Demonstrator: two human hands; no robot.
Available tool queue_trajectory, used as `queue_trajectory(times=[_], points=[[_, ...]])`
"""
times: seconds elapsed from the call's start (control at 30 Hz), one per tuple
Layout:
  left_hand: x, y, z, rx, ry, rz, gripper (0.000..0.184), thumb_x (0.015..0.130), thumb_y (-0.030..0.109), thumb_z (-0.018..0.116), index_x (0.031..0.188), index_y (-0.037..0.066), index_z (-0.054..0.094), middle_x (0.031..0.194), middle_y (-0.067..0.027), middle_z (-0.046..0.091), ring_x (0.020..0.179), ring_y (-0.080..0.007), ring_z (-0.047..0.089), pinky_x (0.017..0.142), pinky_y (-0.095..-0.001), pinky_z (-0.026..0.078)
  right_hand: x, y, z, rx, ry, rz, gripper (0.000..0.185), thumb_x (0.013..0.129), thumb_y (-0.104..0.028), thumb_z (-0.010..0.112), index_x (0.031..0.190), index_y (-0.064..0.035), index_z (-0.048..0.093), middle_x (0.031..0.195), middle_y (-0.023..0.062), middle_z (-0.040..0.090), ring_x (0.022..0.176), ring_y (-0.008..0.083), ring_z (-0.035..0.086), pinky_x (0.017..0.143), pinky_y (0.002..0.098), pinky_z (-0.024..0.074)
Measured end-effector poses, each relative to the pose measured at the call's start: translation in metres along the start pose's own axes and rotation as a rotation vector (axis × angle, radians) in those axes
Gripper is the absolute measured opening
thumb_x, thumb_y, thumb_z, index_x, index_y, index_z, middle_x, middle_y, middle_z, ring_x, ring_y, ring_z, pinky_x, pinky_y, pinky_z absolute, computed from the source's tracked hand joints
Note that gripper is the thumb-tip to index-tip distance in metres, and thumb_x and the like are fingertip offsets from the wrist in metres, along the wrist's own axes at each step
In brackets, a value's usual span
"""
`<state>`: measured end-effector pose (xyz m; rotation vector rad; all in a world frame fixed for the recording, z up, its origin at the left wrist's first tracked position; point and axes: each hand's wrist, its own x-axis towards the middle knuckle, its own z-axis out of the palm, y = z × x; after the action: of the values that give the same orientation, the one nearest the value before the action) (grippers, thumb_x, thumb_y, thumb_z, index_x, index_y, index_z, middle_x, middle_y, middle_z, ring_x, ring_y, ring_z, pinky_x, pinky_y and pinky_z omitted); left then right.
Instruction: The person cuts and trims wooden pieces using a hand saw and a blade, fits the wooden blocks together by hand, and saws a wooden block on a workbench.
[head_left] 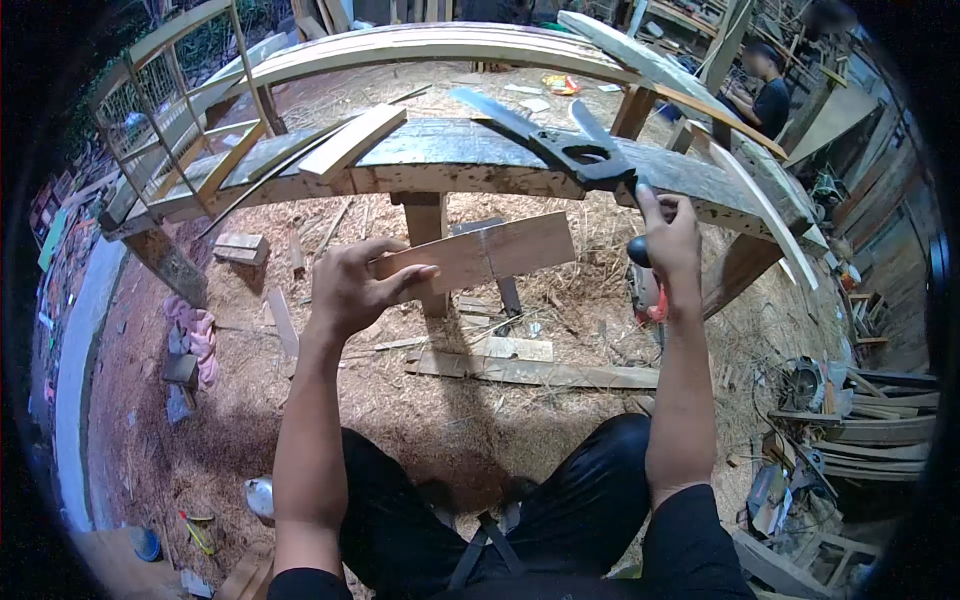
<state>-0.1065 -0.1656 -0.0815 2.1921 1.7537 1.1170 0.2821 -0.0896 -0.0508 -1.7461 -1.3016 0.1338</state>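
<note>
My left hand [360, 283] is closed on the left end of a flat wooden board [530, 250], its thumb across the near face. The board hangs in front of the bench, slightly tilted, with a thin line across its middle. My right hand [670, 235] has its fingers curled round a tool at the bench's front edge. A black rounded end [638, 251] shows beside the fist; the tool's exact kind is unclear. Just beyond lies a handsaw [590, 157] with a black handle on the bench. Behind the board is a dark strip [510, 297], partly hidden.
A thick wooden bench [450, 150] spans the view, with a pale wood piece [355, 140] on its left. A wire-barred frame [180, 100] stands at far left. Offcuts [530, 370] and shavings cover the floor. Another person [768, 100] is at the back right.
</note>
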Motion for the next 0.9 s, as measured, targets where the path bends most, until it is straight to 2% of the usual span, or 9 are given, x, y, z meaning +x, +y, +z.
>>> queue_trajectory(times=[0.07,0.17,0.3,0.6,0.77,0.8,0.83,0.87,0.9], points=[[0.002,0.004,-0.003,0.011,0.002,0.014,0.052,0.075,0.062,0.084,0.095,0.014,0.081,0.073,-0.0075,0.075,0.067,-0.0215,0.074,0.061,-0.0366,0.056,0.002,0.006,0.004,0.035,-0.012,0.060,0.043,0.097,-0.040,0.067,0.109,0.0014,0.069,0.093,0.0199,0.071,0.085,0.0317,0.071,0.080,0.0420,0.0542],[0.004,0.007,-0.002,-0.065,-0.092,-0.171,0.052,0.076,0.063,0.083,0.097,0.015,0.081,0.072,-0.0050,0.074,0.065,-0.0162,0.073,0.060,-0.0353,0.055,-0.003,0.006,-0.002,0.330,-0.246,0.160,0.027,0.096,-0.021,0.069,0.103,0.0047,0.070,0.073,0.0039,0.063,0.061,0.0121,0.058,0.059,0.0319,0.0478],[0.003,0.007,0.000,-0.016,-0.043,-0.171,0.056,0.077,0.068,0.079,0.096,0.016,0.081,0.067,-0.0022,0.073,0.061,-0.0152,0.071,0.056,-0.0335,0.052,0.001,0.020,0.011,0.543,-0.161,0.159,0.021,0.099,-0.016,0.066,0.097,0.0047,0.071,0.070,-0.0011,0.057,0.057,0.0089,0.049,0.052,0.0306,0.0401],[0.002,0.005,-0.002,-0.050,-0.072,-0.238,0.057,0.077,0.069,0.079,0.098,0.015,0.082,0.073,-0.0058,0.075,0.069,-0.0194,0.074,0.063,-0.0355,0.055,0.002,0.013,-0.019,0.455,0.174,0.020,0.028,0.101,-0.020,0.064,0.080,-0.0020,0.062,0.068,0.0011,0.059,0.059,0.0099,0.053,0.055,0.0291,0.0419],[0.003,0.001,-0.001,-0.062,-0.089,-0.255,0.061,0.076,0.072,0.077,0.100,0.015,0.082,0.079,-0.0081,0.076,0.074,-0.0233,0.074,0.068,-0.0375,0.056,-0.013,-0.013,-0.037,0.899,0.255,0.011,0.028,0.105,-0.026,0.060,0.095,0.0001,0.058,0.078,0.0064,0.057,0.063,0.0188,0.061,0.061,0.0340,0.0533],[0.004,0.004,-0.002,-0.040,-0.088,-0.254,0.053,0.080,0.062,0.079,0.099,0.012,0.081,0.081,-0.0077,0.076,0.073,-0.0188,0.072,0.066,-0.0353,0.054,-0.018,-0.022,-0.042,0.972,0.288,-0.033,0.029,0.105,-0.028,0.060,0.099,0.0000,0.057,0.081,0.0067,0.056,0.066,0.0199,0.062,0.062,0.0346,0.0552],[0.005,0.006,-0.004,-0.017,-0.085,-0.251,0.046,0.085,0.053,0.080,0.099,0.009,0.081,0.083,-0.0072,0.076,0.072,-0.0144,0.070,0.064,-0.0331,0.052,-0.025,-0.032,-0.049,1.043,0.258,-0.020,0.020,0.101,-0.019,0.062,0.099,0.0003,0.055,0.081,0.0077,0.057,0.067,0.0221,0.063,0.064,0.0365,0.0555],[0.005,0.006,-0.002,-0.015,-0.083,-0.253,0.046,0.085,0.053,0.080,0.099,0.009,0.081,0.083,-0.0072,0.076,0.072,-0.0144,0.070,0.064,-0.0331,0.052,-0.033,-0.035,-0.053,1.046,0.256,-0.020,0.020,0.101,-0.019,0.062,0.099,0.0003,0.055,0.081,0.0077,0.057,0.067,0.0221,0.063,0.064,0.0365,0.0555],[0.005,0.003,0.001,-0.034,-0.066,-0.263,0.054,0.081,0.063,0.077,0.100,0.012,0.081,0.083,-0.0083,0.076,0.074,-0.0200,0.072,0.067,-0.0363,0.054,-0.042,-0.036,-0.056,1.054,0.108,0.037,0.013,0.095,-0.011,0.060,0.098,0.0005,0.054,0.081,0.0088,0.057,0.067,0.0224,0.063,0.064,0.0371,0.0550]])
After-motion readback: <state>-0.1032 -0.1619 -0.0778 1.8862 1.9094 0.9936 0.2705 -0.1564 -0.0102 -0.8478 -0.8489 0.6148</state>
